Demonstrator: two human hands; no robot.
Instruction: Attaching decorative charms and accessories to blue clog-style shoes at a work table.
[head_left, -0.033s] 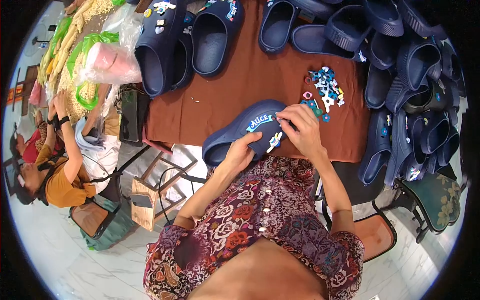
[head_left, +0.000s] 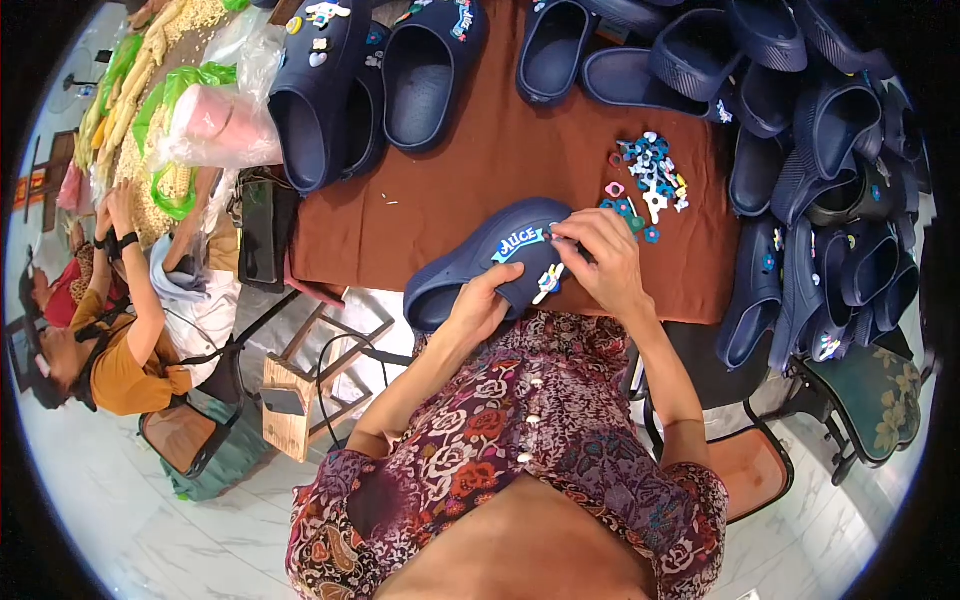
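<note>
A navy clog (head_left: 455, 265) lies at the table's near edge, its toe pointing right and away. My left hand (head_left: 482, 303) grips its near side, the thumb resting on top. My right hand (head_left: 607, 258) bends over the toe, thumb and forefinger pinched together at the upper; anything between them is too small to make out. A blue banner-shaped charm (head_left: 518, 243) with white lettering sits on the upper. Nearer me, a white figure charm (head_left: 549, 283) with blue and yellow parts is also on it. Beyond my right hand lies a pile of small loose charms (head_left: 652, 170).
Brown cloth (head_left: 450, 185) covers the table. Several navy clogs (head_left: 425, 85) line the far side, and more are stacked (head_left: 840, 130) at the right. A pink roll in plastic (head_left: 225, 125) stands far left. Another person (head_left: 130, 360) works at the left, beside a wooden stool (head_left: 290, 410).
</note>
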